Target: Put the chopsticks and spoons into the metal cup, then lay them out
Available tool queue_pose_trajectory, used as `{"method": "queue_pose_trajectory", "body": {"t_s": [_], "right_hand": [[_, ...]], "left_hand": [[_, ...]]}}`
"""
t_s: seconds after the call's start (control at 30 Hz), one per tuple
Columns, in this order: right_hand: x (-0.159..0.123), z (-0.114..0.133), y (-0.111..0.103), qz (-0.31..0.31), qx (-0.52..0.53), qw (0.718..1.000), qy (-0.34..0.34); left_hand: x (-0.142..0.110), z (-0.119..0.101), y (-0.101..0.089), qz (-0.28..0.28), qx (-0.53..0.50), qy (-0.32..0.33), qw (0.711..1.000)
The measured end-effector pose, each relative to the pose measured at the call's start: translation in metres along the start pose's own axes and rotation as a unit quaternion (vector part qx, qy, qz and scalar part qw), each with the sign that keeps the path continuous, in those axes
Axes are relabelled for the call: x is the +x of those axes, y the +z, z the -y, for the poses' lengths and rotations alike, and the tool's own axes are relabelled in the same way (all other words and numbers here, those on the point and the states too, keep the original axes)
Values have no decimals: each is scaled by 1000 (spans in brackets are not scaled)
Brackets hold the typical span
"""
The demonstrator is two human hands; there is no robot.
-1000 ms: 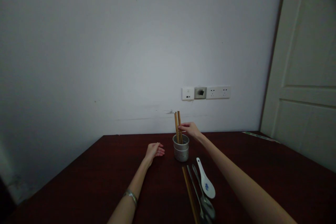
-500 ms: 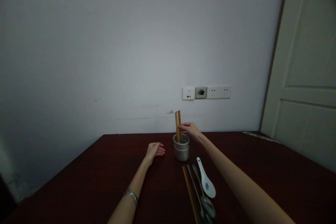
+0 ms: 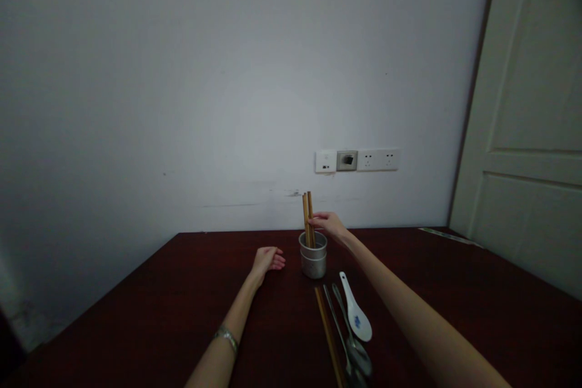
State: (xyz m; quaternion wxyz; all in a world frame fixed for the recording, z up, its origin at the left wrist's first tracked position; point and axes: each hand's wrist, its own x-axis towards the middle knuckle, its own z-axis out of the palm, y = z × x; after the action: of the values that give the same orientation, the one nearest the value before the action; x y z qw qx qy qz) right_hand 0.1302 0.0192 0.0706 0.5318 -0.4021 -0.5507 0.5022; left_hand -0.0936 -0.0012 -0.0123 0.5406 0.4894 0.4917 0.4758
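Note:
A grey metal cup [image 3: 313, 264] stands upright on the dark red table, with several wooden chopsticks [image 3: 306, 218] leaning inside it. My right hand [image 3: 330, 224] is above the cup's rim, thumb and fingers pinched on a chopstick [image 3: 310, 203] whose lower end is in the cup. To the left of the cup, my left hand [image 3: 269, 259] rests by the tabletop, its fingers loosely bent and apart, holding nothing. In front of the cup lie wooden chopsticks [image 3: 328, 333], two metal spoons [image 3: 359, 356] and a white soup spoon [image 3: 357, 314] with a blue mark.
The table [image 3: 159, 303] meets a pale wall behind. Sockets and switches [image 3: 357, 160] are set in the wall above the cup. A thin pale strip [image 3: 450, 236] lies at the back right, near a light door [image 3: 531, 176].
Almost nothing differs. The whole view has shifted very slightly; my right hand keeps its pinch on the chopstick and my left hand stays beside the cup.

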Motion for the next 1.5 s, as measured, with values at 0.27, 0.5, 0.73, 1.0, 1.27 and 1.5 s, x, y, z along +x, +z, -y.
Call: {"method": "queue_pose_trajectory", "body": {"t_s": [0.27, 0.5, 0.73, 1.0, 1.27, 1.5], "right_hand": [[-1, 1, 1, -20, -1, 1000, 0], [-3, 4, 3, -27, -6, 1000, 10], [-2, 2, 4, -12, -8, 1000, 0], [1, -6, 1, 14, 15, 1000, 3], [0, -9, -3, 5, 14, 1000, 12], [-21, -18, -44, -51, -59, 996, 38]], "left_hand": [[1, 1, 0, 2, 3, -1, 1000], [0, 0, 1, 0, 7, 5, 1000], [-2, 0, 2, -1, 9, 4, 1000], [-1, 1, 2, 4, 7, 7, 1000], [1, 3, 1, 2, 20, 6, 1000], [3, 4, 2, 3, 26, 4, 1000]]}}
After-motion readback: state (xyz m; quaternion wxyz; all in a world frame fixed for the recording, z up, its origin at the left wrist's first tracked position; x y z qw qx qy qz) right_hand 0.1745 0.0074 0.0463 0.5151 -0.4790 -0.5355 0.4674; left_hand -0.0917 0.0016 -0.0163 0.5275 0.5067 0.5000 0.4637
